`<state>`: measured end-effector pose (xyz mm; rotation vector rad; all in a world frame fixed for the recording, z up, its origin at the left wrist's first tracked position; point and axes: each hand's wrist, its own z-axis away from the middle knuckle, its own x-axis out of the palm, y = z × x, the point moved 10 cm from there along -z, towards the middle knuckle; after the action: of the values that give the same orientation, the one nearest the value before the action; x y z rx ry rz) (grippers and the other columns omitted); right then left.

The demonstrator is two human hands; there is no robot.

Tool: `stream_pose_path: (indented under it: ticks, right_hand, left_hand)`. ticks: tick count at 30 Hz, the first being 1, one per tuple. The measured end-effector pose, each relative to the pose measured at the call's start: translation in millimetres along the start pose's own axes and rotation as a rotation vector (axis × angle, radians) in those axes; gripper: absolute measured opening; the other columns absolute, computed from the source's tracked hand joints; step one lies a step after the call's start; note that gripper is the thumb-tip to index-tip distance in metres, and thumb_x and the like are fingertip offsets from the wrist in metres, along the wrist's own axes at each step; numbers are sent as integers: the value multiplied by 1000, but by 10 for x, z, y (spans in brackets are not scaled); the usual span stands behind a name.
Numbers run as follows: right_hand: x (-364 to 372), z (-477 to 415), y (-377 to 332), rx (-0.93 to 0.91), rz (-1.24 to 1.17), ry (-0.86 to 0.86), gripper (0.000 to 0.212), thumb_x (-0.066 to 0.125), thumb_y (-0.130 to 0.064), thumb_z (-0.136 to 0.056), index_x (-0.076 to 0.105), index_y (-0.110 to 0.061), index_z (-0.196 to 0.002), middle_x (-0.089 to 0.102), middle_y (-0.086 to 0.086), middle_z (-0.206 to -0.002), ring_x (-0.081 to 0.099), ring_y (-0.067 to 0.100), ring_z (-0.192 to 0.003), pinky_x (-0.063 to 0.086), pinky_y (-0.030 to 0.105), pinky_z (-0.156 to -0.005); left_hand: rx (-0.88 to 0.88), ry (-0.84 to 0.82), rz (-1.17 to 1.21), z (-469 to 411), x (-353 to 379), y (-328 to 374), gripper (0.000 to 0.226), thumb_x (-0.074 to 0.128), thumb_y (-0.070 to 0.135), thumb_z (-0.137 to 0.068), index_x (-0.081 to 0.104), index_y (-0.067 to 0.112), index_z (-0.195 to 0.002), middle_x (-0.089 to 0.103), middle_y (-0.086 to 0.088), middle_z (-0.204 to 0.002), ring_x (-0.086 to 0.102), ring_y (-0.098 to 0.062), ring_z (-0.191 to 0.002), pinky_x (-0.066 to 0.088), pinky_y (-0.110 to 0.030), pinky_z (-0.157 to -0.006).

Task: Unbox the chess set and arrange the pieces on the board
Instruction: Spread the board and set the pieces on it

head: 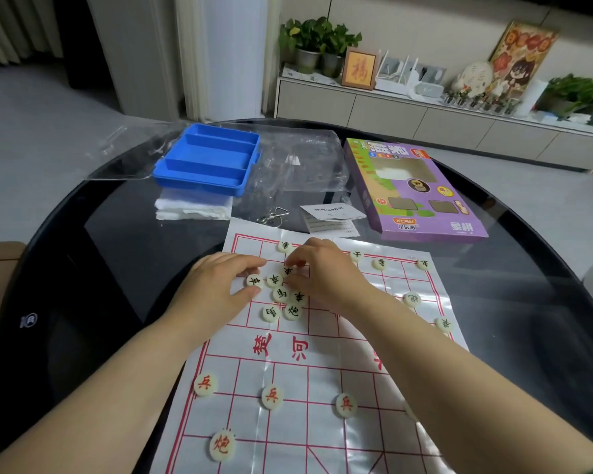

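Cream discs make up the set. Seven black-lettered pieces [280, 294] lie heaped on the far left part of the paper board [322, 374], right under both hands. The right hand [326, 273] has its grip closed, fingertips bunched down on the disc at the heap's far edge. The left hand [216, 285] lies flatter, fingers nearly straight and thumb spread, with the heap's leftmost disc in the gap between them. Whether that grip squeezes it I cannot tell.

The discs are round, so no long axis matters. The rest of the heap lies between the hands and towards the person from both grips. The bare far-left corner of the board is nearer the left hand, so I judge that hand better placed to fill it.

Six more black discs are spread over the far row and right side. Four red-lettered pieces [272, 396] sit on the near half.

Beyond the board, the black glass table [117, 234] carries one blue tray [206, 159], one clear bag [298, 165], one leaflet [329, 213] and one purple box [415, 189].
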<state>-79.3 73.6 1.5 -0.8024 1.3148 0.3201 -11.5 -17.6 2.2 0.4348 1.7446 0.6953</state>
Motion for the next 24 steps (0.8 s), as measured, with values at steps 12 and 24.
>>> stream_pose_path:
  ticks: [12,24]
  right_hand:
    - [-196,-201,-211,-48,12,111,28,57,-22,-86,60,-15,-113,59,3,-112,44,20,-106,24,21,-72]
    - [68,-660,-428,-35,87,125,33,52,-27,-88,57,-19,-120,57,6,-115,42,25,-109,33,28,-87]
  left_hand:
    - [-125,39,185,63,-291,-324,60,63,10,-81,39,30,-131,60,13,-99,52,-1,-88,35,-6,-64]
    - [-93,25,204,12,-259,-418,67,68,11,-76,36,31,-132,60,18,-87,54,2,-85,36,-3,-69]
